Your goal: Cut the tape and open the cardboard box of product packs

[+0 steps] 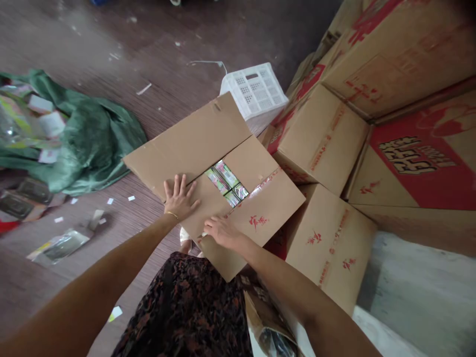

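A cardboard box (256,163) stands in front of me with its top flaps partly folded over. Through the gap between the flaps show several colourful packets (225,182). My left hand (179,197) lies flat on the near left flap, fingers spread, a thin bracelet on the wrist. My right hand (219,231) curls over the near edge of the box, fingers bent around the flap's rim. Red print and a strip of tape mark the right flap.
Stacked cardboard boxes (323,134) with red print crowd the right side. A white plastic crate (255,91) lies behind the box. A green sack (89,139) with packets sits on the floor at left, with scraps and wrappers (61,245) scattered nearby.
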Tool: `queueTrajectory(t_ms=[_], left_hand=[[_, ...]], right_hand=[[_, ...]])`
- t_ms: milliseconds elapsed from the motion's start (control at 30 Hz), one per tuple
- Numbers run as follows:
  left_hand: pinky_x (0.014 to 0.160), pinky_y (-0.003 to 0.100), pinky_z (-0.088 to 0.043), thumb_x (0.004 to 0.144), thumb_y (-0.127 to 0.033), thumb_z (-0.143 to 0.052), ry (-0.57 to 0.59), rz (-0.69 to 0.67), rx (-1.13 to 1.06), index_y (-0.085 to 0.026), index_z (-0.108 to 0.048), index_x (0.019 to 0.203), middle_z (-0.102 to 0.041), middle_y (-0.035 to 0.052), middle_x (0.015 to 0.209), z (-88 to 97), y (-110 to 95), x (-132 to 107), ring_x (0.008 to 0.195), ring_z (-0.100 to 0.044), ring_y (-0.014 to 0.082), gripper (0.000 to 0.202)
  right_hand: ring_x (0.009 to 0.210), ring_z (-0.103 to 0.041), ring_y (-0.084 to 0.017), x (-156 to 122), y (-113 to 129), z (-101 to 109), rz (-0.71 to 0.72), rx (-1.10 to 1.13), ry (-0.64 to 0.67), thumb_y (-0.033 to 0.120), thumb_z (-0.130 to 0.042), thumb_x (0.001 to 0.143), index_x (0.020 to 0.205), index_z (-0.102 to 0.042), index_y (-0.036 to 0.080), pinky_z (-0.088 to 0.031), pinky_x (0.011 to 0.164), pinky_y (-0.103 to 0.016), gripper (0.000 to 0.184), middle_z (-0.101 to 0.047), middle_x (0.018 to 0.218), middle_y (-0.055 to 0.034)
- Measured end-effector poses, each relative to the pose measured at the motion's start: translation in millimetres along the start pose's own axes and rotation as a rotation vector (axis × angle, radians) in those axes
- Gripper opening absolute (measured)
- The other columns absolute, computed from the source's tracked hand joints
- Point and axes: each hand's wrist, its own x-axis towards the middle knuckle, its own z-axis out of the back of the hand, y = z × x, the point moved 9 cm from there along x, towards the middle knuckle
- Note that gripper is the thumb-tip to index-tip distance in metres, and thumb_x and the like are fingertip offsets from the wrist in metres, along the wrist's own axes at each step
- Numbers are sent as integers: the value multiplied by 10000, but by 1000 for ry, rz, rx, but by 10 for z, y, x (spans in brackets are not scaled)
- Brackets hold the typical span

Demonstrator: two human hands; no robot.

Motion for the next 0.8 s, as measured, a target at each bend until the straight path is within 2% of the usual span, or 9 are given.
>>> queueTrajectory(t_ms=[100, 233, 367, 467, 600, 700, 800], left_hand=[[1129, 652, 175, 914, -584, -454, 8, -24, -42, -219, -308, 1543, -46, 167, 1640, -2, -24, -11, 1499, 98, 376, 742], [1134, 631, 194, 916, -590, -447, -4, -16, -65, -232, -326, 1537, -53, 148, 1644, 0, -24, -36, 1504, 79, 369, 727], [1136, 602, 213, 907, -608, -451, -33, -14, -44, -245, -323, 1537, -35, 132, 1647, -4, -26, -54, 1508, 79, 349, 738], [1141, 588, 212, 906, -613, -446, -54, -8, -23, -242, -326, 1535, -27, 130, 1648, -2, -25, -62, 1509, 89, 338, 740], [1145, 582, 202, 907, -606, -453, -78, -14, -4, -241, -336, 1530, -44, 143, 1645, 36, -45, -51, 1511, 70, 337, 732], [1139, 571, 219, 911, -579, -465, -68, 10, -1, -240, -350, 1526, -51, 133, 1647, 46, -8, -25, 1512, 58, 339, 712], [1145, 553, 220, 911, -564, -469, -62, 32, 8, -222, -364, 1521, -71, 129, 1647, 48, 62, -27, 1513, 52, 335, 706]], right_hand=[[1020, -485, -201, -17, 129, -64, 48, -7, -23, 186, -412, 1002, 1061, -631, 186, -371, 815, -347, 227, -626, 1057, -55], [1061, -499, -222, 66, 192, -126, 35, -14, 66, 200, -418, 998, 1017, -653, 153, -386, 854, -359, 241, -637, 1032, -95], [1081, -524, -238, 91, 233, -89, 35, -11, 89, 182, -418, 987, 992, -667, 147, -407, 891, -376, 251, -651, 1020, -102], [1118, -544, -242, 51, 231, -34, 23, 24, 65, 244, -425, 997, 1027, -650, 155, -431, 888, -366, 245, -662, 1090, -100], [951, -655, -237, 34, 245, -6, 12, 27, 123, 295, -401, 1008, 1083, -637, 124, -467, 836, -363, 300, -717, 992, -120], [911, -675, -239, -77, 330, 79, 48, 26, 144, 334, -424, 1005, 1038, -662, 137, -478, 805, -358, 310, -729, 953, -113], [953, -663, -234, -344, 428, 258, 83, 67, 73, 304, -435, 1006, 1030, -652, 141, -468, 851, -371, 272, -725, 986, -110]])
